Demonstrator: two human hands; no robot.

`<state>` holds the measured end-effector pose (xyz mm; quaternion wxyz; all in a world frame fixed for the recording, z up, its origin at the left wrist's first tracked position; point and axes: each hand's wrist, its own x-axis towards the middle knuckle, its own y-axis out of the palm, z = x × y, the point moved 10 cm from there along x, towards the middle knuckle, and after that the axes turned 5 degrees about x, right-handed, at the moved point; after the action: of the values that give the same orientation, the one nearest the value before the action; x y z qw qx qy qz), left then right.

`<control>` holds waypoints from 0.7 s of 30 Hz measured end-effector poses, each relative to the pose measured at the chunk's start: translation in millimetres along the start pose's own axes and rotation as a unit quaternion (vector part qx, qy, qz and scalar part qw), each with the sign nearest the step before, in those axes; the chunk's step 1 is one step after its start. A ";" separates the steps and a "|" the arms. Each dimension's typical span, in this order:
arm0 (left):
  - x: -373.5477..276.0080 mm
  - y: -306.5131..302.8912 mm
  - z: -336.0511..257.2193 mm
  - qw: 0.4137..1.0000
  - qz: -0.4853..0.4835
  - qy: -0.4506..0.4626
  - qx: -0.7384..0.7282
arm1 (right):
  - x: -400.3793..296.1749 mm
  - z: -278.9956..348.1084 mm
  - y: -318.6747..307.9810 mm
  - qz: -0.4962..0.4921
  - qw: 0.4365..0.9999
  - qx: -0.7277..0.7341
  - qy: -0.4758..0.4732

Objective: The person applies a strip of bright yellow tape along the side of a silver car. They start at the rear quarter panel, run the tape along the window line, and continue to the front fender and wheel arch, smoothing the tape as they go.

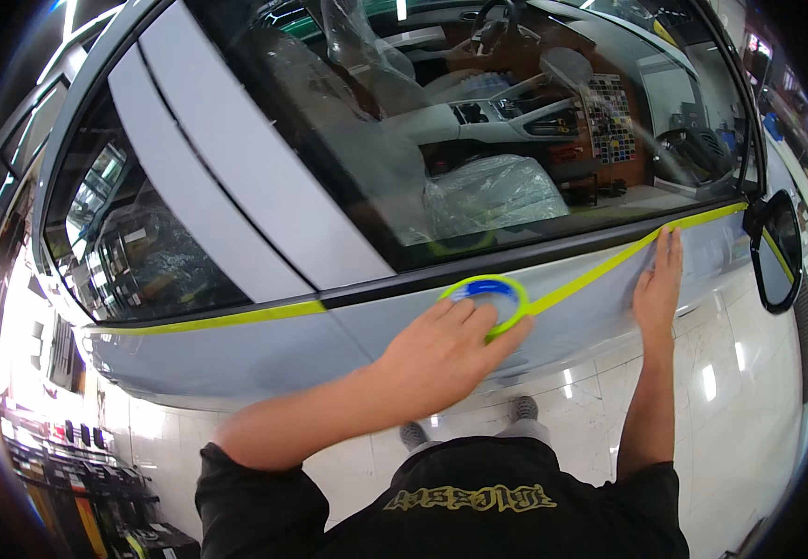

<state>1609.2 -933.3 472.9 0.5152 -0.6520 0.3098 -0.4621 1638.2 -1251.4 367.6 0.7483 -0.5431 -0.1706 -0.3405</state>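
My left hand point(446, 342) grips a roll of yellow-green masking tape point(521, 286) with a blue core. From the roll a taut tape strip point(579, 281) runs up to the right. Fingertips of my right hand point(659, 279) press on it at the base of the front window, and the fingers look extended. Beyond them the strip lies along the sill to the side mirror point(776, 251). Another tape strip point(229, 318) lies under the rear window, ending near the door gap. Below the black window trim point(446, 271) is the grey car door point(586, 335), bare between the two strips.
Plastic film covers the car seats point(491, 189) behind the front window. Glossy floor tiles point(718, 370) lie below the door, around my shoes point(524, 407). At the lower left stands a rack point(72, 475) with long items, beside a dark box point(163, 541).
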 end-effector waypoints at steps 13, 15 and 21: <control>-53.8 -34.1 37.7 0.990 -0.026 0.022 0.136 | 3.0 26.4 7.1 -0.037 0.998 -0.024 0.052; -64.8 -25.0 42.4 0.997 -0.023 0.037 0.067 | 1.6 18.7 5.1 -0.058 0.997 -0.045 0.039; -103.6 -54.4 48.1 0.995 0.032 0.000 0.089 | -1.7 34.3 15.1 -0.060 0.997 -0.038 0.035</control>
<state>1610.1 -808.5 493.6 0.5861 -0.5930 0.2880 -0.4711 1651.4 -1216.3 368.0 0.7106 -0.5477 -0.1634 -0.4103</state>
